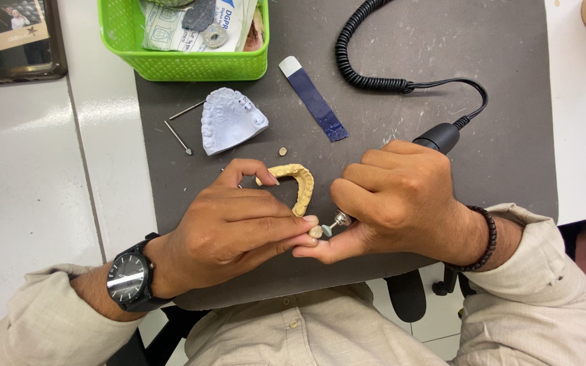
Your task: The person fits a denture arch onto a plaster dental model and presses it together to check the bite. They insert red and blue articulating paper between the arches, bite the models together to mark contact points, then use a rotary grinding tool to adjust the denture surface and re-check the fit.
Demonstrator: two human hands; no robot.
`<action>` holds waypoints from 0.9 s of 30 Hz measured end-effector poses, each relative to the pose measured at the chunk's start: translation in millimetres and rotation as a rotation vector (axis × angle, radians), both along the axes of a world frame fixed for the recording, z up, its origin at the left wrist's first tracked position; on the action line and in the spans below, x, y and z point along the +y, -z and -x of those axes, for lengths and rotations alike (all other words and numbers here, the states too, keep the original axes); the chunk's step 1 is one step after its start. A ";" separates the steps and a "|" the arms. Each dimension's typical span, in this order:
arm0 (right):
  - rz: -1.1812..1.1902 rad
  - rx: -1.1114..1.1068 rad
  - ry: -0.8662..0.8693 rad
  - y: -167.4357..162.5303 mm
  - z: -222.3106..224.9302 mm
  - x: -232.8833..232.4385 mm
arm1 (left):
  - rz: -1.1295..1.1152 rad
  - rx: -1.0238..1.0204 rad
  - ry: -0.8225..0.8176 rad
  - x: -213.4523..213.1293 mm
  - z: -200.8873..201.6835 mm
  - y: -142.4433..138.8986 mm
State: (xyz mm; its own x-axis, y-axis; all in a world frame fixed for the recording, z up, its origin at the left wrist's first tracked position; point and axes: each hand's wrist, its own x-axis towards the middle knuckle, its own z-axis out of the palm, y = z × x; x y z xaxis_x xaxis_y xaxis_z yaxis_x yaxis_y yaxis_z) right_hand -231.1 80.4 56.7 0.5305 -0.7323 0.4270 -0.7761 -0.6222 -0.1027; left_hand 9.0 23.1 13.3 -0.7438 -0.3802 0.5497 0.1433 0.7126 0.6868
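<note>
Pinching a small cream tooth-shaped crown (315, 232) between thumb and fingertips, the left hand (228, 227) presents it to the pale blue grinding tip (327, 230) of a black rotary handpiece (437, 137), which the right hand (395, 203) grips with fingers closed around its body. At 12 o'clock from the crown lies a yellow stone dental arch cast (297, 184). At 11 o'clock rests a pale blue jaw model (230, 119); beyond it, a green plastic basket (184, 62). All sit on a dark grey mat (510, 135).
</note>
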 end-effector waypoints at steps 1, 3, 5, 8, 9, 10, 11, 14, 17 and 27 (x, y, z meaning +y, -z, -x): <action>-0.002 0.000 -0.003 0.0 0.1 -0.1 | 0.001 0.000 -0.001 -0.2 0.1 0.0; -0.005 0.001 -0.008 -0.3 0.2 0.2 | 0.005 0.001 -0.002 -0.4 0.1 -0.2; 0.002 -0.005 -0.011 0.0 0.4 -0.1 | -0.002 -0.005 0.006 -0.7 -0.1 -0.3; -0.001 -0.018 -0.011 -0.2 0.9 0.3 | -0.003 -0.002 0.006 -0.2 -0.2 0.1; -0.005 -0.023 -0.011 -0.1 1.3 0.1 | -0.001 0.000 0.002 -0.3 -0.1 0.4; -0.008 -0.017 -0.014 0.4 0.7 -0.2 | -0.004 -0.004 0.001 -0.2 0.0 0.5; -0.011 -0.012 -0.016 1.2 -0.2 -0.5 | -0.006 -0.007 0.000 0.1 -0.1 0.6; -0.003 -0.005 -0.013 0.7 -0.4 -0.4 | -0.005 -0.006 0.004 -0.1 0.2 0.7; -0.002 -0.013 -0.010 0.3 -0.6 0.1 | -0.005 -0.009 0.012 -0.1 0.0 0.2; -0.017 -0.029 0.003 0.2 -0.8 -0.2 | 0.002 -0.005 0.017 -0.7 0.2 0.6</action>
